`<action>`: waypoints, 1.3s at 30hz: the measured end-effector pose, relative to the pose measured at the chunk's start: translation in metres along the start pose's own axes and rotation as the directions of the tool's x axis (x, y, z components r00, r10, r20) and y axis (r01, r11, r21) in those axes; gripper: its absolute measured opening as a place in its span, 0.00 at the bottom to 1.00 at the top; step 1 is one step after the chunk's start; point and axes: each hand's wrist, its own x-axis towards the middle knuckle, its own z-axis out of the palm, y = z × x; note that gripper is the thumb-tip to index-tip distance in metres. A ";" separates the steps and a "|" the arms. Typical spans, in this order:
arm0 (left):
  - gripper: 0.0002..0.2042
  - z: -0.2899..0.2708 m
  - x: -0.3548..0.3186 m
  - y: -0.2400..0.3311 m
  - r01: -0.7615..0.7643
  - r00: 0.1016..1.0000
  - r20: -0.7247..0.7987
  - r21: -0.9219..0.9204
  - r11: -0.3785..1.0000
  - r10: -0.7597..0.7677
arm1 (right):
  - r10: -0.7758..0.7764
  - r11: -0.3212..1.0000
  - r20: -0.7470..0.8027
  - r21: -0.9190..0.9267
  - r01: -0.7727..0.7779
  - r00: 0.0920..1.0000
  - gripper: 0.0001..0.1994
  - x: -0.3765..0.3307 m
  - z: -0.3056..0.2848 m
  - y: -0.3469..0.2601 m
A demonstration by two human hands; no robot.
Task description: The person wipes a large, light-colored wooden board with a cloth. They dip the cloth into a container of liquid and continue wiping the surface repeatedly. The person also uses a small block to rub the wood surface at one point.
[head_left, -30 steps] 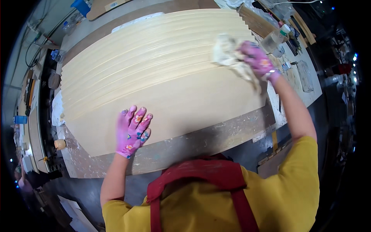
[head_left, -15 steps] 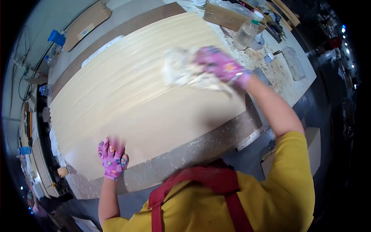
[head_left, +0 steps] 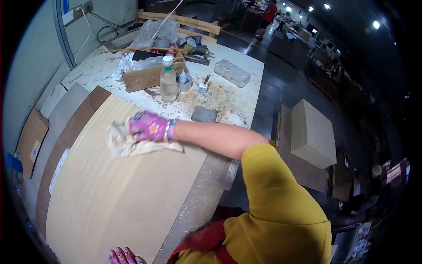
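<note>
Two hands: our right hand (head_left: 149, 126), in a pink patterned glove, is closed down on a crumpled pale rag (head_left: 127, 141); our left hand (head_left: 124, 256) shows only gloved fingertips at the lower edge, and we cannot tell whether it is open or closed.
Rag: it lies pressed on the upper part of the pale wooden panel (head_left: 110, 193), near the panel's far end.
Panel: it lies flat on the table (head_left: 233, 99), over a brown board (head_left: 74, 127) and a grey one.
Risk, reach: our right arm is stretched far across, so we judge the rag could slip out from under the palm.
Risk, panel: with the left hand only at the near edge, the panel may shift under a hard push.
Risk, clutter: a clear plastic bottle (head_left: 168, 81) stands just beyond the panel's end; a long sweep could knock it.
Nearby: a cardboard box of tools (head_left: 149, 75), a dark sanding block (head_left: 204, 115), a small jar (head_left: 202, 88), a clear plastic case (head_left: 232, 73).
Floor: a pale block (head_left: 313, 132) sits to our right.
</note>
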 end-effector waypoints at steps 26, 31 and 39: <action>0.22 0.039 -0.034 -0.049 -0.133 0.981 -0.184 -0.369 0.920 0.067 | -0.548 0.814 0.129 0.313 0.490 0.827 0.06 0.185 0.246 -0.382; 0.25 0.008 -0.113 -0.126 0.094 0.992 -0.063 -0.161 0.983 -0.105 | -0.358 0.904 0.171 0.309 0.295 0.918 0.09 0.136 0.187 -0.295; 0.23 0.026 -0.141 -0.140 0.172 0.968 -0.156 -0.157 0.972 -0.196 | -0.543 0.792 0.045 0.361 0.493 0.839 0.05 0.203 0.283 -0.481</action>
